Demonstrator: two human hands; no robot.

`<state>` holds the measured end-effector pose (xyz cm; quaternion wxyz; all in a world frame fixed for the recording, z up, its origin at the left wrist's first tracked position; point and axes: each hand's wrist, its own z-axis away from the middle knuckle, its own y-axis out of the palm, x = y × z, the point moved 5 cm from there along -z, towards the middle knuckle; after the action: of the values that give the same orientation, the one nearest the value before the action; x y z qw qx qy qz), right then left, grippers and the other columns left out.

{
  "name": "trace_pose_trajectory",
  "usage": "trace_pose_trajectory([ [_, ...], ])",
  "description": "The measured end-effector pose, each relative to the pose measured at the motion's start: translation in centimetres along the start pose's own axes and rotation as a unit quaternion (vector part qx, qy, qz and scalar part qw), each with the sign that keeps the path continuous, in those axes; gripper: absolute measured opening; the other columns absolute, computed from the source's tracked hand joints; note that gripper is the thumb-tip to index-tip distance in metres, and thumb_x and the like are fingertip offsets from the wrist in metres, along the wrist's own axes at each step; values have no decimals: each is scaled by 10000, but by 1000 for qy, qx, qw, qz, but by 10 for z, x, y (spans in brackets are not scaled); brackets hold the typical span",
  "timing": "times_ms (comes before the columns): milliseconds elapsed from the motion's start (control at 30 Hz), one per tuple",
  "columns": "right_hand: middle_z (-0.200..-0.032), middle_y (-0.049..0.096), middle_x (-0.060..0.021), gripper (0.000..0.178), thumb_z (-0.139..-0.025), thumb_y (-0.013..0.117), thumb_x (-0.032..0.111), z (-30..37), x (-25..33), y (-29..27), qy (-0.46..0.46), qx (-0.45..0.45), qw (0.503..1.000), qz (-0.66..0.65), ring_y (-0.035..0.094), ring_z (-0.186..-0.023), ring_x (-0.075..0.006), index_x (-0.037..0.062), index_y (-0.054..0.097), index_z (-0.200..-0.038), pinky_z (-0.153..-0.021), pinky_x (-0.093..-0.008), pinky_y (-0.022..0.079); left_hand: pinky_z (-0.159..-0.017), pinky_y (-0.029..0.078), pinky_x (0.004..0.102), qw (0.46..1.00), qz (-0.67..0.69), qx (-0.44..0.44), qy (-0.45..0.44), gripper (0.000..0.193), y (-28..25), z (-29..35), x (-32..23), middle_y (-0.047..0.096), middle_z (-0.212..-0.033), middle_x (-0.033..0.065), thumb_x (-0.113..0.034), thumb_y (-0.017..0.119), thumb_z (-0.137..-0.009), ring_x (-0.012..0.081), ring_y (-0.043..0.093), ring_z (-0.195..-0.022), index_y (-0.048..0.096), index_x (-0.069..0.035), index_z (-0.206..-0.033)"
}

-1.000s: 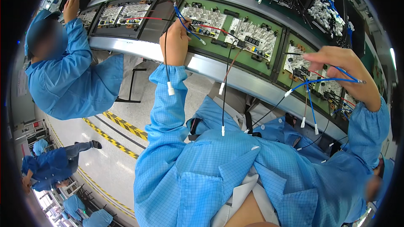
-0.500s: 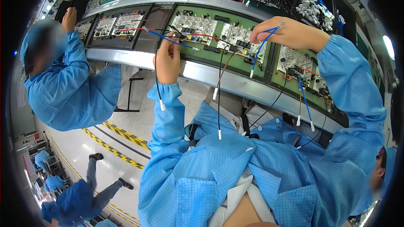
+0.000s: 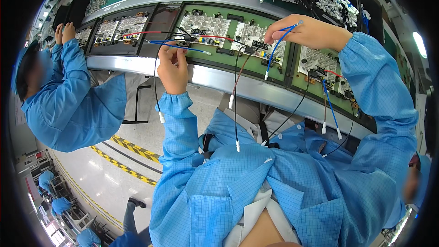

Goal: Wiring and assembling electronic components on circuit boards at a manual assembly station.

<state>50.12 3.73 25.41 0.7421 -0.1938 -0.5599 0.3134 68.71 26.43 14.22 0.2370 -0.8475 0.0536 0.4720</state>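
Note:
My left hand (image 3: pixel 173 71) is at the front of a white circuit board (image 3: pixel 206 24) with a small digit display. Its thumb and fingers are pinched on a blue wire (image 3: pixel 194 48), whose free end points right. Black leads cross close to these fingertips, and one hangs down past the wrist to a white connector (image 3: pixel 161 117). My right hand (image 3: pixel 306 32) is over the right side of a second board (image 3: pixel 249 32), fingers closed. Another blue wire (image 3: pixel 274 53) runs across it, a metal terminal at its upper end and a white tip below. Its exact grip is partly hidden.
Black and brown leads (image 3: pixel 236 87) hang over the metal rail (image 3: pixel 210 78). A third board (image 3: pixel 313 59) with wires lies right. Bins of red, brown and blue wires (image 3: pixel 338 7) stand behind. A co-worker (image 3: pixel 68 96) in blue works at the left.
My left hand has shifted slightly left and down with its blue wire. My right hand stays over the second board. The co-worker now has both hands raised together; a walking person has moved lower.

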Motion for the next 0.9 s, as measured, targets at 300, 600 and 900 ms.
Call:
trace_pose_trajectory([
  [300, -975, 664, -109, 326, -977, 497, 266, 1, -5, 0, 9, -10, 1000, 10, 603, -939, -204, -29, 631, -1021, -897, -322, 454, -603, 487, 211, 1000, -14, 25, 9, 62, -3, 4, 2, 691, -809, 63, -48, 558, -934, 94, 653, -722, 564, -8, -980],
  [600, -979, 675, -109, 335, -968, 512, 283, -3, -1, -3, -3, -9, 999, 45, 617, -928, -198, -16, 657, -1005, -875, -319, 466, -621, 491, 213, 999, -14, 36, -2, 57, 0, 2, 0, 689, -805, 65, -47, 558, -934, 101, 662, -756, 579, -6, -968],
  [900, -973, 669, -135, 237, -913, 527, 244, -43, 38, 10, -34, 64, 958, 277, 602, -915, -339, 69, 641, -1026, -801, -425, 476, -687, 498, 230, 999, 8, 35, -16, 101, -2, 3, 7, 686, -824, 69, -46, 551, -941, 102, 657, -793, 599, -2, -1018],
])
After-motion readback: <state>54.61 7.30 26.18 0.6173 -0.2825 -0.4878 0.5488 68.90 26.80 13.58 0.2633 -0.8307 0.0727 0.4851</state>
